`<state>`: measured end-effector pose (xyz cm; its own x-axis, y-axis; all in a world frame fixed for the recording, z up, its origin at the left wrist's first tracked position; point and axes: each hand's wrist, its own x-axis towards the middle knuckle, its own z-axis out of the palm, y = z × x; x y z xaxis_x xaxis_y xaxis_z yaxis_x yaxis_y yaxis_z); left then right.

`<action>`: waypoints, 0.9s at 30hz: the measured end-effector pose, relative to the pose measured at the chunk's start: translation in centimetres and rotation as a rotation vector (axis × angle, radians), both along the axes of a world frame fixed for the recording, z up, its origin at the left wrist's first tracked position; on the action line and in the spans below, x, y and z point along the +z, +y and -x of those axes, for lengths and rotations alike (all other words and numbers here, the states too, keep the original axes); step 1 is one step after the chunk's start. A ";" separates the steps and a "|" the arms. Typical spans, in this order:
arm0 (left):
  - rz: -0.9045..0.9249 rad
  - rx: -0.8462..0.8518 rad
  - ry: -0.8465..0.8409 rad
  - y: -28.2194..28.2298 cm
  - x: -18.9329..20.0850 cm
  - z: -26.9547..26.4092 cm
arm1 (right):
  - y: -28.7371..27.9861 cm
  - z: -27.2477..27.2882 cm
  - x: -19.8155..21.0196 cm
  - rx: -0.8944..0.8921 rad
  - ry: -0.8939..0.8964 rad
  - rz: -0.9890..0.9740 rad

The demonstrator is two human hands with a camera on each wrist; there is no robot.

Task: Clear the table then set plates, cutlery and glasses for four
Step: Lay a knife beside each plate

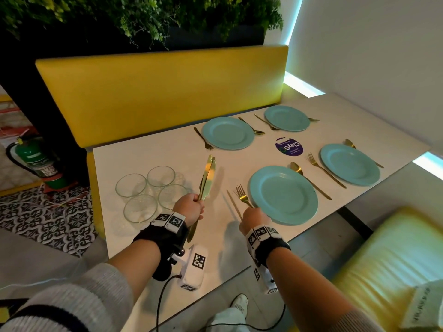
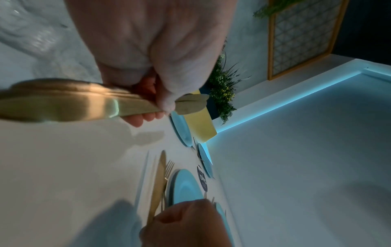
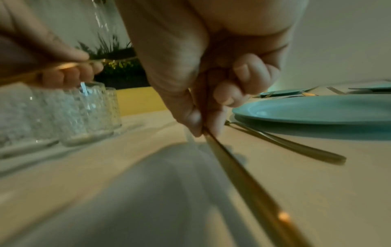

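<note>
My left hand (image 1: 189, 207) grips a bundle of gold knives (image 1: 208, 178), blades pointing away over the white table (image 1: 148, 154). In the left wrist view, my fingers (image 2: 148, 117) curl round their handles (image 2: 63, 103). My right hand (image 1: 253, 219) pinches a single gold knife (image 1: 233, 206) held edge-on just above the table, left of the gold fork (image 1: 242, 195) beside the near teal plate (image 1: 284, 195). The right wrist view shows that knife (image 3: 243, 183) between thumb and fingers, with the fork (image 3: 285, 143) and the plate (image 3: 317, 108) to its right.
Three more teal plates (image 1: 350, 164) (image 1: 229, 133) (image 1: 287, 118) lie with gold forks and spoons beside them. Several clear glasses (image 1: 151, 192) cluster at the table's left end. A purple round sticker (image 1: 289, 146) marks the middle. Yellow benches (image 1: 155, 92) flank the table.
</note>
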<state>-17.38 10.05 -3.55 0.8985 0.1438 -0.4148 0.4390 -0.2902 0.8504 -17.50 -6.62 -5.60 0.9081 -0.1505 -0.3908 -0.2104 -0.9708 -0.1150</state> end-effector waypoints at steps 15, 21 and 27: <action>0.002 -0.004 -0.009 -1.3 0.4 -1.7 | -0.2 -1.2 -3.2 -0.044 -0.035 -0.045; -0.021 -0.017 0.002 -1.1 0.2 -1.9 | -1.2 -0.5 -3.6 -0.134 -0.036 -0.153; -0.021 -0.028 0.009 -1.2 0.1 -2.0 | -1.7 -0.4 -3.7 -0.160 -0.064 -0.184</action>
